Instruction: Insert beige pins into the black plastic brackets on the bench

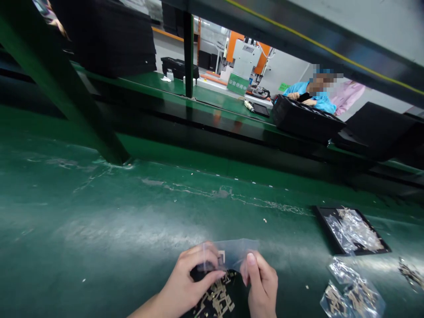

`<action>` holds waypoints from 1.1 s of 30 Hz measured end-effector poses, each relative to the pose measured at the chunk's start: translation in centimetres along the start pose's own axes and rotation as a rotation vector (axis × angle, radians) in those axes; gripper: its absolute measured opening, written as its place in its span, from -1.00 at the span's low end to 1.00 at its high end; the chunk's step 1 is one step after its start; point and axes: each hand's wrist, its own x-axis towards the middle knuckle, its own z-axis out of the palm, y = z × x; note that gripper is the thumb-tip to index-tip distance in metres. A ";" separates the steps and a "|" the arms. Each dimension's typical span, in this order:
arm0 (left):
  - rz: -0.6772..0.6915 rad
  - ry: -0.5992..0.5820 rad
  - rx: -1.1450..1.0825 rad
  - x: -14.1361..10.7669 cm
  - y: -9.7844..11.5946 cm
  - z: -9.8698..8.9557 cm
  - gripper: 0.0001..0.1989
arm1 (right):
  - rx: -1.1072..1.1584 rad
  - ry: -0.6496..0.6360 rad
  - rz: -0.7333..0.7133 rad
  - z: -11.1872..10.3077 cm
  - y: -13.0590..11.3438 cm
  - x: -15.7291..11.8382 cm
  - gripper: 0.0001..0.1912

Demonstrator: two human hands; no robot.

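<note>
A clear plastic bag [236, 251] is stretched between my two hands at the lower middle of the head view. My left hand [192, 274] has its fingers curled at the bag's left part, by a small tan piece. My right hand [261, 280] pinches the right end of the bag between thumb and fingers. Below and between the hands lies a pile of small tan and black pieces [217, 300] on the green table [132, 247]. Part of the pile is hidden by my left hand.
At the right, a black tray [326, 229] holds clear bags. Filled bags [361, 296] lie in front of it, and loose pieces [410, 274] at the right edge. A green post [82, 110] stands left. A person in blue [326, 104] is beyond the shelf.
</note>
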 end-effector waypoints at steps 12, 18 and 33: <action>0.009 -0.055 0.149 -1.0 -0.8 0.4 -0.66 | 0.006 -0.058 -0.064 -0.2 -0.2 -0.1 -0.54; 0.114 0.065 0.083 -0.6 -0.5 0.5 -0.88 | 0.077 0.012 -0.068 -0.5 0.1 0.0 -0.55; -0.351 -0.148 -0.504 -0.3 -0.4 0.3 -0.78 | 0.229 0.087 -0.142 -2.5 0.5 0.6 -0.58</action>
